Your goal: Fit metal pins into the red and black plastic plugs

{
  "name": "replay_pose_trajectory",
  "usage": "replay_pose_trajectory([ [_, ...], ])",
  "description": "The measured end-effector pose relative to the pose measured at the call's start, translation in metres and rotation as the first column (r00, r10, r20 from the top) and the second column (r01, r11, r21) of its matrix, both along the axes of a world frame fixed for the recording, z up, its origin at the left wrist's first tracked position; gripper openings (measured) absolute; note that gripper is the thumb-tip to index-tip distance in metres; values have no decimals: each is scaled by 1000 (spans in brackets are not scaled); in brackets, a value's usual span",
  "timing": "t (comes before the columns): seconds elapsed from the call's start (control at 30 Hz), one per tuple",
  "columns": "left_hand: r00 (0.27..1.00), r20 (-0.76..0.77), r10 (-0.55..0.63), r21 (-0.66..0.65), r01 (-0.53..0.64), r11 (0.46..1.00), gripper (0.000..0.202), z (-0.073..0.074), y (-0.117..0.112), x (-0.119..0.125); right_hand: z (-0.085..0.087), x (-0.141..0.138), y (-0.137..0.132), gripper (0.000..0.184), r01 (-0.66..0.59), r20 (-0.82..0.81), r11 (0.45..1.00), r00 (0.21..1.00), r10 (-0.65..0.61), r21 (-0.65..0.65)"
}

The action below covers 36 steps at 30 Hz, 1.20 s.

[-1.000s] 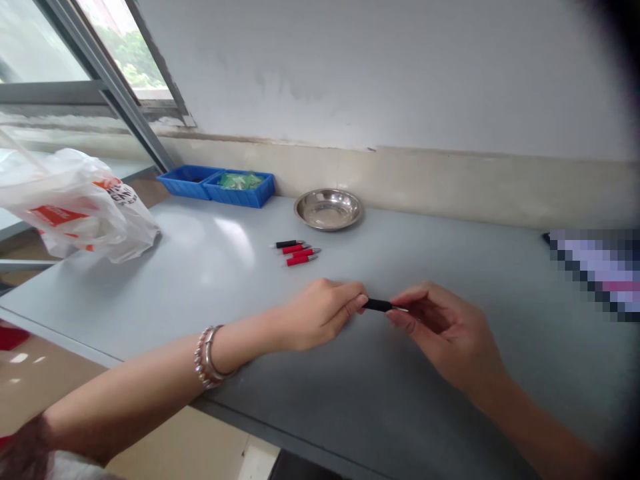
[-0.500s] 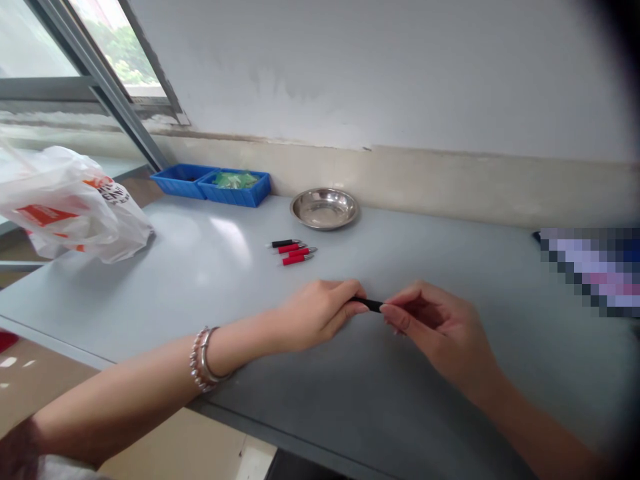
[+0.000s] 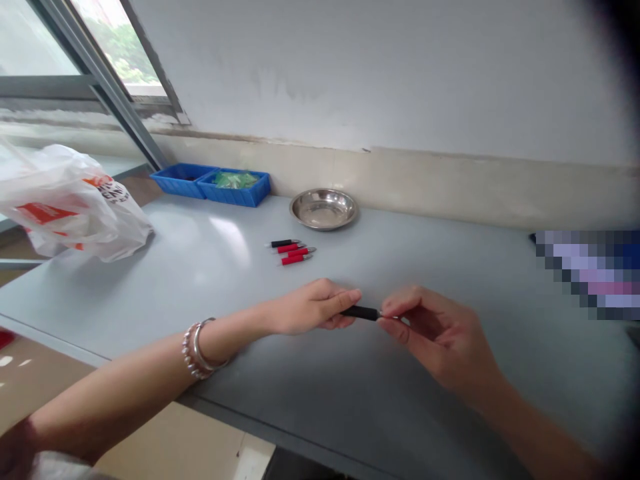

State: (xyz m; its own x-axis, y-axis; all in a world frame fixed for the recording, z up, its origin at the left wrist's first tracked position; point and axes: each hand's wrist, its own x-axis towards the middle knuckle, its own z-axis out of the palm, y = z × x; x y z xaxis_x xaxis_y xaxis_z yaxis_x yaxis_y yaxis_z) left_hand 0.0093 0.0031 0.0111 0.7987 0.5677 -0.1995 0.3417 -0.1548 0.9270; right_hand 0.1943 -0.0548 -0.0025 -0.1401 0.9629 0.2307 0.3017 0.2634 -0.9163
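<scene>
A black pen (image 3: 364,313) is held level between my two hands, above the table. My left hand (image 3: 315,305) is closed around its left end, thumb on top, hiding that end. At the other end, my right hand (image 3: 434,332) pinches the silver tip with thumb and fingertips. Beyond my left hand, a black pen (image 3: 283,243) lies on the table beside several red pens (image 3: 296,260), all with silver tips pointing right.
A shallow steel bowl (image 3: 324,209) stands near the wall. To its left are two blue bins (image 3: 237,195), one with green plastic packets (image 3: 235,179). A white plastic bag (image 3: 85,207) sits at the left of the grey table (image 3: 190,280). A blurred-out flat item (image 3: 590,273) lies far right.
My left hand has shifted slightly left and its thumb now lies along the top of the pen. More of the black barrel shows, and the silver tip is visible at my right fingertips.
</scene>
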Motion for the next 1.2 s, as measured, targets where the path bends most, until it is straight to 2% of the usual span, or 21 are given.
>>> replay_pose_trajectory([
  [0.07, 1000, 6, -17, -96, 17, 995, 47, 2, 3, -1, 2, 1, -1, 12, 14, -11, 1000, 1000, -14, 12],
  [0.1, 1000, -2, -1, -86, 1, 996, 47, 3, 5, -3, 2, 1, -1, 13, 28, -7, 1000, 1000, -28, 15],
  [0.17, 994, -30, 107, 85, -104, 991, 47, 3, 12, -7, 3, 2, 0, 13, 61, 39, 998, 997, -61, 3],
  [0.2, 980, -40, 195, 234, -181, 955, 46, 3, 17, -10, 3, 3, 1, 13, 80, 77, 997, 994, -79, -7],
  [0.23, 955, -40, 295, 400, -255, 880, 43, 2, 23, -13, 2, 3, 2, 13, 100, 120, 995, 988, -98, -16],
  [0.3, 872, -29, 488, 680, -341, 649, 35, 0, 37, -22, -2, 5, 4, 13, 147, 205, 989, 969, -140, -19],
  [0.33, 819, -26, 573, 764, -354, 540, 33, -1, 45, -27, -5, 6, 5, 13, 170, 244, 985, 956, -161, -16],
  [0.37, 759, -32, 650, 816, -356, 456, 32, -3, 52, -33, -8, 7, 6, 14, 192, 276, 981, 944, -183, -7],
  [0.43, 637, -52, 769, 878, -338, 338, 31, -6, 65, -45, -14, 10, 8, 17, 221, 326, 975, 922, -208, -3],
  [0.47, 583, -67, 809, 895, -324, 307, 31, -7, 71, -51, -17, 12, 10, 19, 236, 336, 972, 915, -223, 1],
  [0.53, 491, -109, 864, 908, -304, 287, 29, -10, 79, -61, -23, 15, 11, 24, 250, 348, 968, 909, -231, -9],
  [0.6, 418, -158, 895, 907, -297, 298, 28, -13, 85, -69, -27, 18, 13, 27, 253, 353, 967, 907, -231, -16],
  [0.7, 358, -213, 909, 894, -304, 330, 27, -18, 90, -77, -30, 20, 15, 28, 244, 378, 970, 897, -229, 8],
  [1.0, 402, -256, 879, 855, -331, 400, 25, -33, 99, -89, -28, 21, 18, 18, 252, 508, 959, 814, -282, 129],
  [1.2, 421, -286, 860, 840, -321, 437, 25, -36, 104, -92, -30, 26, 25, 10, 240, 510, 951, 804, -306, 192],
])
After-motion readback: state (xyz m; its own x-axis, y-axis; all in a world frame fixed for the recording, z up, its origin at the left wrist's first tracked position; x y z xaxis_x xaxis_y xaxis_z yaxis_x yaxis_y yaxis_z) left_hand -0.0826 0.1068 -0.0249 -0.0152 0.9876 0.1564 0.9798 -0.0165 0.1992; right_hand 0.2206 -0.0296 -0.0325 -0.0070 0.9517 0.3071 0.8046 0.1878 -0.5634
